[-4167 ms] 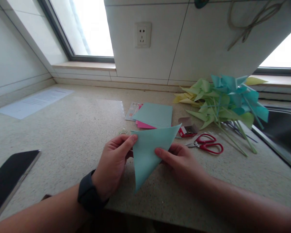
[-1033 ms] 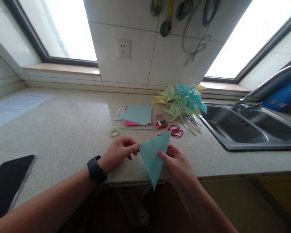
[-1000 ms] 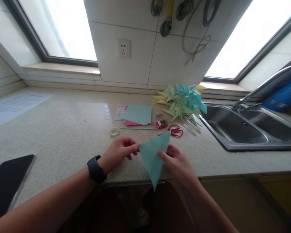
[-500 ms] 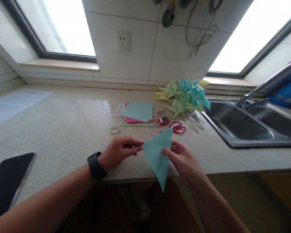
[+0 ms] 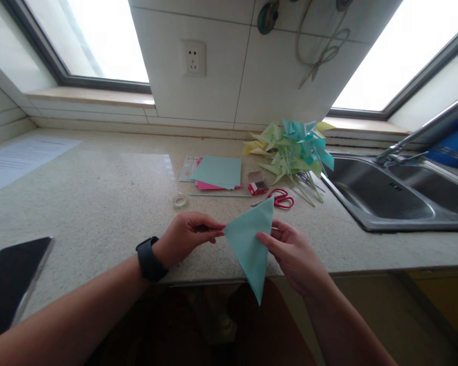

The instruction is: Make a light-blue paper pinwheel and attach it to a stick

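A teal paper folded into a triangle (image 5: 250, 244) is held above the front edge of the speckled counter (image 5: 99, 198). My left hand (image 5: 189, 239), with a black watch on its wrist, pinches the triangle's left corner. My right hand (image 5: 293, 251) grips the triangle's right side, thumb on the front face. The triangle's lowest point hangs past the counter edge.
Behind the hands lie a stack of teal and pink paper (image 5: 217, 173), red scissors (image 5: 278, 199), a small red box (image 5: 257, 187), a tape roll (image 5: 179, 201), a thin stick (image 5: 217, 195) and a pile of paper pinwheels (image 5: 293, 152). A steel sink (image 5: 389, 198) is at right, a dark phone (image 5: 11, 279) at left.
The view pulled back from the counter since the earliest frame. Both hands keep their hold on the triangle, which sits slightly higher in view than a second ago.
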